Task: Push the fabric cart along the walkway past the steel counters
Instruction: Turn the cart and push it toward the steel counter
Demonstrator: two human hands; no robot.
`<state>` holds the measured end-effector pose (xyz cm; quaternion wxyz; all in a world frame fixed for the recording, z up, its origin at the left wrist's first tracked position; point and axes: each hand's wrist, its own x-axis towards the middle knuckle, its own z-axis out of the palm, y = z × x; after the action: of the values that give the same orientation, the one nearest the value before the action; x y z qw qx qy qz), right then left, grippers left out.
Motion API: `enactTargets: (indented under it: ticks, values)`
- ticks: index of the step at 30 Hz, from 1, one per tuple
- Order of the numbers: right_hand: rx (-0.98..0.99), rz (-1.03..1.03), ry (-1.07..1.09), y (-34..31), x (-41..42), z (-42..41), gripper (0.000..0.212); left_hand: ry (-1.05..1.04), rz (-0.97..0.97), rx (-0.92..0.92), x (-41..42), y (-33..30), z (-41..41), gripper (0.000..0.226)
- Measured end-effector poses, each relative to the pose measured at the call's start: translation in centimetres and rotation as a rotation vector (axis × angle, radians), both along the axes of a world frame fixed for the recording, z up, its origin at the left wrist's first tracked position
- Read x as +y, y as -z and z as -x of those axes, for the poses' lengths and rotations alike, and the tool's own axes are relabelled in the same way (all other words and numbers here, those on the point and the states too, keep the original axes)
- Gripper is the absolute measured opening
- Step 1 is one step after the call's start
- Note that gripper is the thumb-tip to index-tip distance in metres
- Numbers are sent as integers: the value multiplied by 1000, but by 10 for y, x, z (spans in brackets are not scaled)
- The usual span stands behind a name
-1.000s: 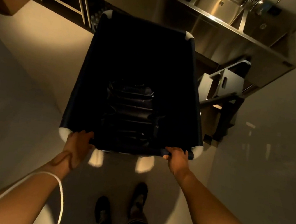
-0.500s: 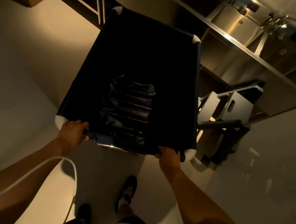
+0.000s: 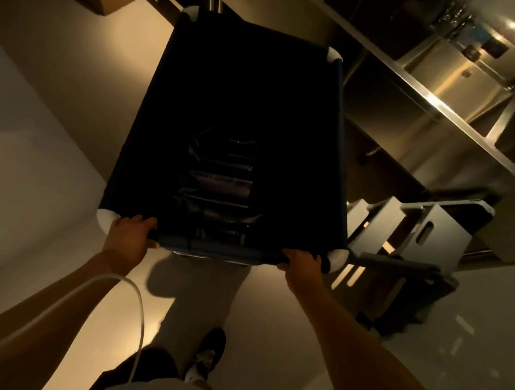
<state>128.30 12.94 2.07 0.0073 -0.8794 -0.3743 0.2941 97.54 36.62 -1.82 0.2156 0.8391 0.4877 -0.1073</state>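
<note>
Head view: the fabric cart is being carried further along since the earlier frames, the steel counter now sliding by on its right. Its long axis is running straight ahead from the near rail, which is being clasped by left hand and right hand, fingers wrapped closed, equally near. A grey step stool is being passed just beside the right corner.

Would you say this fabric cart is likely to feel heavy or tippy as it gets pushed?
Probably light: the fabric cart holds only crumpled dark plastic. Its cloth sides likely flex. Both hands on the near rail should keep it straight.
</note>
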Motion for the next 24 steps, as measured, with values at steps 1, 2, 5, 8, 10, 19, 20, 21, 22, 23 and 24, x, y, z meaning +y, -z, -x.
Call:
enactTargets:
  ticks: [1,2,5,8,10,19,20,21,22,23,24]
  values:
    - [1,11,-26,-1,6,-9,36,-16,-7,3,0,0,-4,38]
    - [-16,15,-56,-1,11,-17,37,-29,-14,5,-1,1,-9,37]
    - [-57,15,-87,-1,28,-33,37,-59,-20,4,0,1,-22,34]
    - [-54,-6,-87,1,46,-51,36,-83,-27,-3,7,1,-35,32]
    - [-53,-14,-110,3,59,-65,37,-93,-40,3,13,2,-43,30]
    - [-12,-28,-144,6,130,-119,41,-117,-34,19,60,3,-82,30]
    - [-11,-26,-152,6,139,-125,42,-121,-42,21,66,4,-87,30]
    - [-12,-26,-160,6,149,-131,43,-125,-56,21,74,4,-91,30]
    - [-13,-25,-167,6,160,-137,43,-128,-66,19,81,5,-95,29]
    - [-12,-26,-173,5,171,-144,43,-133,-68,13,90,5,-100,30]
    - [-12,-29,-176,3,183,-149,43,-140,-60,10,99,4,-105,30]
